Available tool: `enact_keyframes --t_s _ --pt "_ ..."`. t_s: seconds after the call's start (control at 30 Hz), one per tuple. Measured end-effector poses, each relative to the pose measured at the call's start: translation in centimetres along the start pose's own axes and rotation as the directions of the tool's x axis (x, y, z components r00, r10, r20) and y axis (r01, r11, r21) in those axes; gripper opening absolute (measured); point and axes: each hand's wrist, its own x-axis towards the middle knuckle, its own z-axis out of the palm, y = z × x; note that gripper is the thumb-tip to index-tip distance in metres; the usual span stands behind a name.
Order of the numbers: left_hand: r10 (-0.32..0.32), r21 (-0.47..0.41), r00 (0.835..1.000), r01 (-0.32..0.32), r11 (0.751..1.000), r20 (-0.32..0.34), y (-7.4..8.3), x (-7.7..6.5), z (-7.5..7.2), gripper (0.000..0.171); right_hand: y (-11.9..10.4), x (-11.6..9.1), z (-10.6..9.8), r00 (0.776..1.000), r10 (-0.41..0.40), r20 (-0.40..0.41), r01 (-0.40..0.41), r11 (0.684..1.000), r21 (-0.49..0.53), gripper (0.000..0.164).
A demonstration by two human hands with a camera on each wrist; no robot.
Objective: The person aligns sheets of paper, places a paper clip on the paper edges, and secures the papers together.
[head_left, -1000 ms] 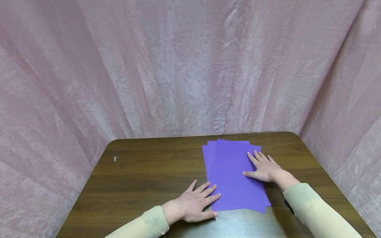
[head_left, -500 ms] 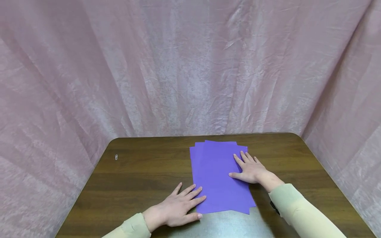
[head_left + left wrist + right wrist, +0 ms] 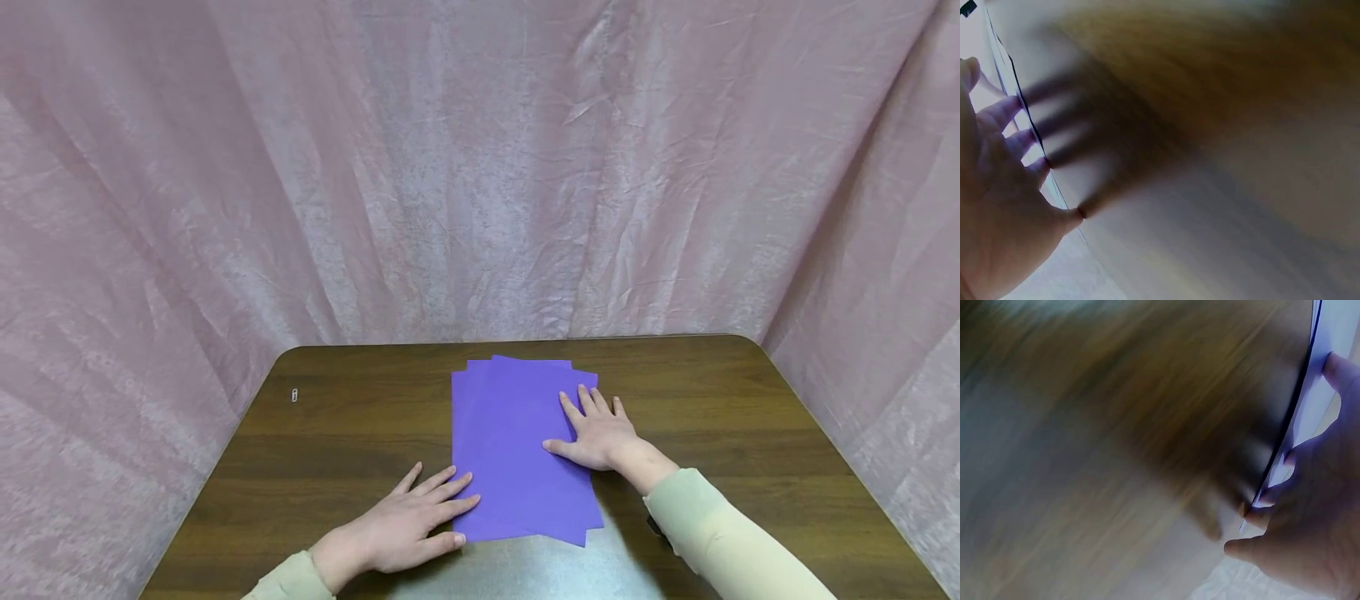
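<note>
Several purple paper sheets [image 3: 517, 450] lie in a loosely fanned stack on the wooden table, their corners offset from one another. My left hand [image 3: 405, 525] rests flat at the stack's lower left edge, fingers spread, with several fingertips on the paper. At the upper right edge, my right hand [image 3: 600, 437] lies spread, thumb and fingers on the top sheet. In the left wrist view the fingertips of the left hand [image 3: 1010, 187] meet the sheet edge. The right wrist view shows the right hand [image 3: 1310, 506] along the other paper edge [image 3: 1300, 419].
A small white paper clip [image 3: 295, 395] lies at the table's far left. Pink curtains [image 3: 480, 167] hang behind the wooden table [image 3: 337, 442] and at its sides. Light reflects off the tabletop near the front.
Both hands have slid the purple paper stack leftward across the table. The sheets keep their fanned arrangement, and the paper clip stays on the table at the far left.
</note>
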Motion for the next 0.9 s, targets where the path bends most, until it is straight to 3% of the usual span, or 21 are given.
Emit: enact_keyframes --t_s 0.6,0.9 --pt "-0.042 -0.04 0.996 0.039 0.998 -0.081 -1.6 -2.7 -0.2 0.054 -3.2 1.2 0.5 1.0 -0.009 0.009 0.009 1.0 -0.014 0.1" --pt "-0.049 -0.061 0.996 0.044 0.997 -0.081 -1.7 -2.3 0.0 0.054 -3.3 0.9 -0.1 1.0 -0.007 0.026 0.007 1.0 -0.004 0.099"
